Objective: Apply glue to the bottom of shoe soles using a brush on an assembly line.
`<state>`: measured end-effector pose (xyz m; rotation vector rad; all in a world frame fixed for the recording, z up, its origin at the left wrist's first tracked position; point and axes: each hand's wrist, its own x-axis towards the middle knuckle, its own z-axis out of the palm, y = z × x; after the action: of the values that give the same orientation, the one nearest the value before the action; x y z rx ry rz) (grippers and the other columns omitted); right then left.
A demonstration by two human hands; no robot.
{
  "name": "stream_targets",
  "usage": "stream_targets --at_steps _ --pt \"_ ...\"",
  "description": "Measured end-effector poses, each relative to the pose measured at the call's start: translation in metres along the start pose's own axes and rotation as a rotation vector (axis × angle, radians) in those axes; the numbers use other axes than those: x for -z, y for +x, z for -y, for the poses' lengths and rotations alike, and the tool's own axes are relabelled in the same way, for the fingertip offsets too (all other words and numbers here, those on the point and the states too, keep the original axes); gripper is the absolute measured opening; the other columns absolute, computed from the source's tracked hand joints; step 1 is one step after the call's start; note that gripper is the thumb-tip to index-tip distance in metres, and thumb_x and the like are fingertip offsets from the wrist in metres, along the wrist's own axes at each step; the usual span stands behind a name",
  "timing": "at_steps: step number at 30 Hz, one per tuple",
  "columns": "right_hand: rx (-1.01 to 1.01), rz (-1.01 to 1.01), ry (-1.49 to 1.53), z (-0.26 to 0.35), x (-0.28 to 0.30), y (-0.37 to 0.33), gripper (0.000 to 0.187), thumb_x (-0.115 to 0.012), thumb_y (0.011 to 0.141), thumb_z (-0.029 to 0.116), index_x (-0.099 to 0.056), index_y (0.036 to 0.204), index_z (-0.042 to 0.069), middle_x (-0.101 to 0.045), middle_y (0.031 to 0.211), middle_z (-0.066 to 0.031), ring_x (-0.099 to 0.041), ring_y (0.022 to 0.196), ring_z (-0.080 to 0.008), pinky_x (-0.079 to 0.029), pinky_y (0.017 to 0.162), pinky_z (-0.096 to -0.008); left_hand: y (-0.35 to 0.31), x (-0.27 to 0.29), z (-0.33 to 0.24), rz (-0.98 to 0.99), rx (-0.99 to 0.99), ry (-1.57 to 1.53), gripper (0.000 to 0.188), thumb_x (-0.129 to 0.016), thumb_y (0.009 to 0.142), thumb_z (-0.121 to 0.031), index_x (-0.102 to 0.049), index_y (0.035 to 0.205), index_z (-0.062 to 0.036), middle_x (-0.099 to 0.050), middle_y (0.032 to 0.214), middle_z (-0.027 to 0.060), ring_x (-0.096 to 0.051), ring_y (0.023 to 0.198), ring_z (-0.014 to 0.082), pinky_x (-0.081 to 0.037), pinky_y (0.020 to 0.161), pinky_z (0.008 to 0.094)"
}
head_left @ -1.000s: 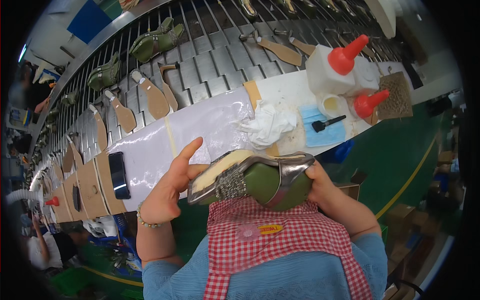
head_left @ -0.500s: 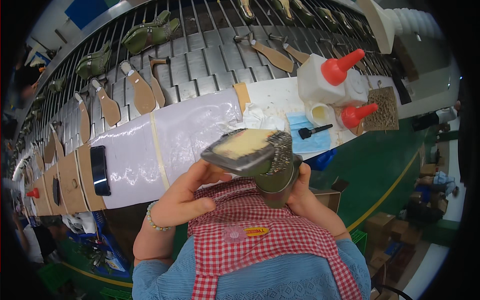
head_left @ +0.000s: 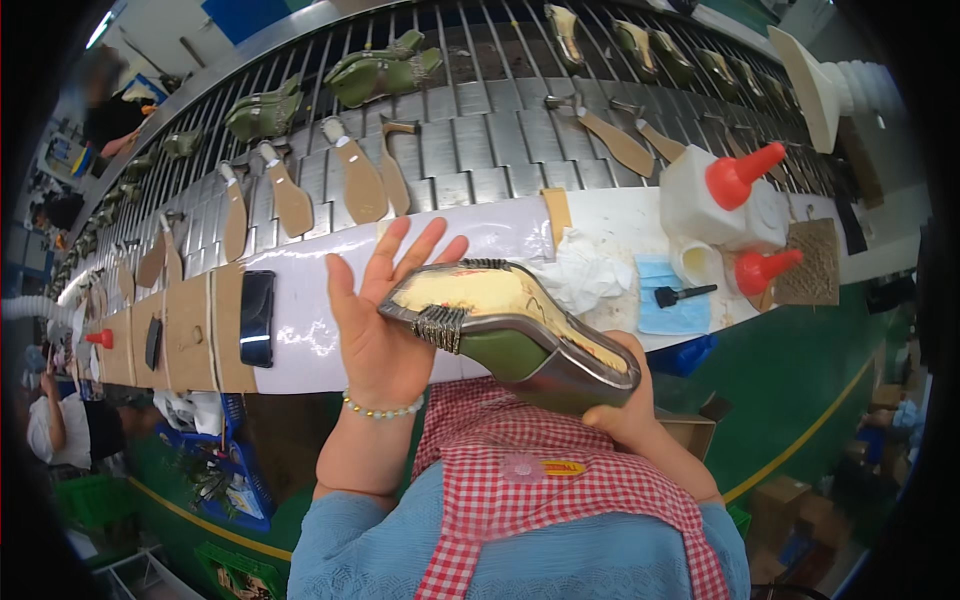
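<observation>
Landmark: the crumpled white cloth (head_left: 590, 275) on the bench. The green shoe (head_left: 505, 352) is held in the air on the person's side of the cloth and a little left of it, cream underside (head_left: 470, 291) turned up, toe pointing left. Right hand (head_left: 632, 398): grasping the heel end, thumb on the near side. Left hand (head_left: 385, 345): spread wide, gripping nothing, palm behind the toe; whether it touches the toe cannot be told.

To the right of the cloth: a black brush (head_left: 685, 295) on a blue mask (head_left: 670, 318), then an open jar (head_left: 698, 262). Well left of it: a phone (head_left: 257, 318).

Step in hand (judged): turning the shoe to present its underside. Next move (judged): calls for a firm right-hand hold at the heel while the left fingers close to support the toe, clear of the underside.
</observation>
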<state>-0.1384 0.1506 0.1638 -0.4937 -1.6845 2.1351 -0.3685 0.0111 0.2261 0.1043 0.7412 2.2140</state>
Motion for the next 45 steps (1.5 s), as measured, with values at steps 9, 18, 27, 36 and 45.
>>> stream_targets --at_steps 9,18,27,36,45 --pt "0.252 0.039 -0.29 0.016 -0.006 0.0 0.124 -0.089 0.065 0.011 -0.001 0.151 0.004 -0.055 0.118 -0.0182 -0.058 0.107 -0.0227 -0.046 0.095 -0.0347 0.001 0.007 0.015 0.141 -0.154 0.262 0.077 -0.053 0.093 -0.055 -0.031 0.144 -0.0022 -0.056 0.126 0.0144 -0.053 0.121 0.0271 -0.049 0.099 0.0419" --pt "0.168 -0.136 -0.124 0.02 -0.011 0.017 0.09 -0.088 0.067 0.016 -0.034 0.137 -0.001 -0.05 0.13 -0.016 -0.052 0.122 -0.0231 -0.042 0.104 -0.0355 0.044 0.009 0.022 0.213 0.018 0.05 0.095 -0.04 0.083 -0.078 -0.028 0.145 -0.0065 -0.046 0.14 0.0134 -0.043 0.131 0.0298 -0.04 0.105 0.046" --pt "0.716 -0.32 -0.589 0.031 -0.026 0.056 0.079 -0.079 0.073 0.003 -0.034 0.138 -0.001 -0.041 0.14 -0.0262 -0.048 0.126 -0.0354 -0.041 0.104 -0.0419 0.03 -0.015 0.074 0.487 0.233 0.404 0.106 -0.08 0.077 -0.043 -0.01 0.15 -0.0085 -0.034 0.144 0.0095 -0.035 0.134 0.0226 -0.034 0.109 0.0404" --pt "0.878 -0.14 -0.833 0.034 0.001 0.086 0.093 -0.077 0.074 0.008 -0.02 0.146 0.001 -0.029 0.145 -0.0328 -0.036 0.133 -0.048 -0.035 0.109 -0.0494 0.087 -0.046 0.064 0.558 0.335 0.464 0.099 -0.087 0.071 -0.026 -0.024 0.146 -0.0084 -0.043 0.142 0.0101 -0.044 0.13 0.0236 -0.036 0.11 0.0385" --pt "0.362 -0.015 -0.849 0.031 0.075 0.053 0.049 -0.074 0.079 0.015 -0.058 0.122 0.002 -0.068 0.107 -0.0143 -0.066 0.096 -0.0326 -0.052 0.083 -0.0374 0.239 -0.047 0.029 0.442 0.424 0.264 0.098 -0.041 0.075 -0.083 -0.042 0.141 -0.0097 -0.049 0.138 0.0175 -0.049 0.124 0.0424 -0.044 0.1 0.0597"
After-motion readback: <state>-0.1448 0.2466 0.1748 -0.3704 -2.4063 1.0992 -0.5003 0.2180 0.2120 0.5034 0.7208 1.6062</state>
